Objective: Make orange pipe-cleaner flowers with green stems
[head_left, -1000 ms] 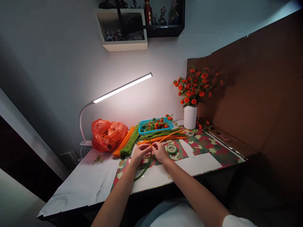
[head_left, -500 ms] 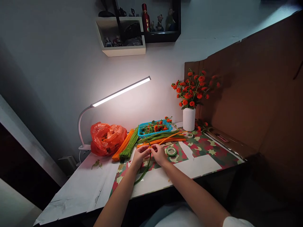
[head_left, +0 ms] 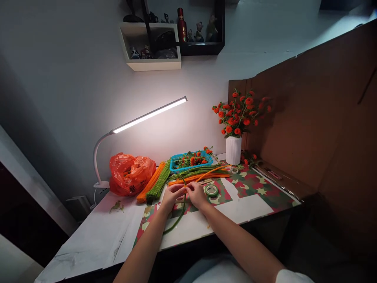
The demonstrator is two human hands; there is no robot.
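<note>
We can read no words: the print (head_left: 133, 188) on the orange bag (head_left: 131, 169) at eight o'clock and the red bottle (head_left: 182, 26) at twelve is too small.

White table (head_left: 85, 236) fills lower half of frame, partly under a camouflage-patterned covering (head_left: 260, 182); red plastic bag (head_left: 132, 175) at center left, orange bundle (head_left: 150, 184) and green bundle (head_left: 159, 184) just right of it, blue basket (head_left: 174, 168) mid-frame, loose green stems (head_left: 203, 170) and orange strips (head_left: 216, 176) in front, green tape roll (head_left: 212, 191) below those, ribbed white vase (head_left: 233, 151) right of center. Wall shelf, top center: black section (head_left: 203, 49) carries a dark red bottle (head_left: 182, 25) and figurines (head_left: 199, 32); white section (head_left: 156, 65) holds small figures (head_left: 134, 53) and a dark bag-like item, too dim to tell.
</note>
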